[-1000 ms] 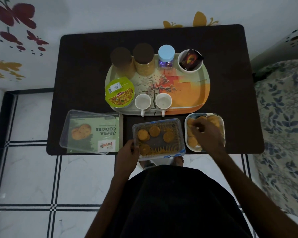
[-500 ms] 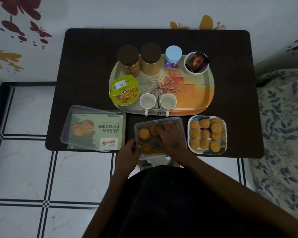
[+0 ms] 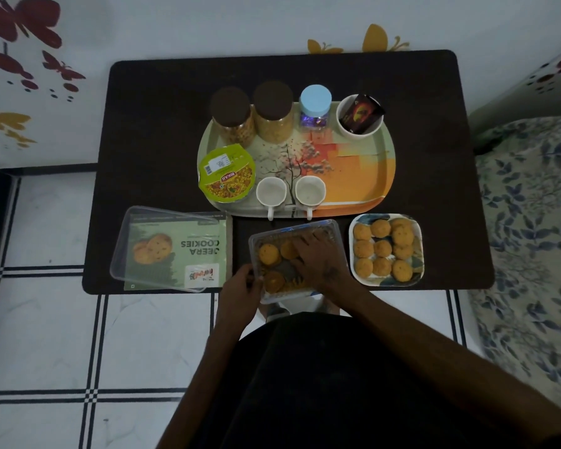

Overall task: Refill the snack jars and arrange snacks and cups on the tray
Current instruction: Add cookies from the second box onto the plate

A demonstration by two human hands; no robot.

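Note:
A clear plastic cookie box (image 3: 332, 230) sits at the table's near edge with a few cookies (image 3: 269, 254) inside. My left hand (image 3: 242, 286) grips the box's near-left corner. My right hand (image 3: 316, 257) reaches down into the box, fingers spread over the cookies; whether it holds one is hidden. To the right, a square plate (image 3: 418, 251) carries several cookies. Behind, the orange tray (image 3: 360, 183) holds two brown-lidded jars (image 3: 230, 116), a blue-lidded jar (image 3: 314, 106), a white bowl with a dark packet (image 3: 360, 116), a green snack cup (image 3: 225, 176) and two white cups (image 3: 271, 191).
The box's clear lid (image 3: 149, 218) lies over a green cookie carton (image 3: 175, 251) on the dark table's (image 3: 159, 124) near left. A patterned bed (image 3: 531, 222) borders the right side. A wall stands behind and tiled floor lies to the left.
My right hand left the plate of cookies and moved left into the cookie box. My left hand has kept its grip on the box corner.

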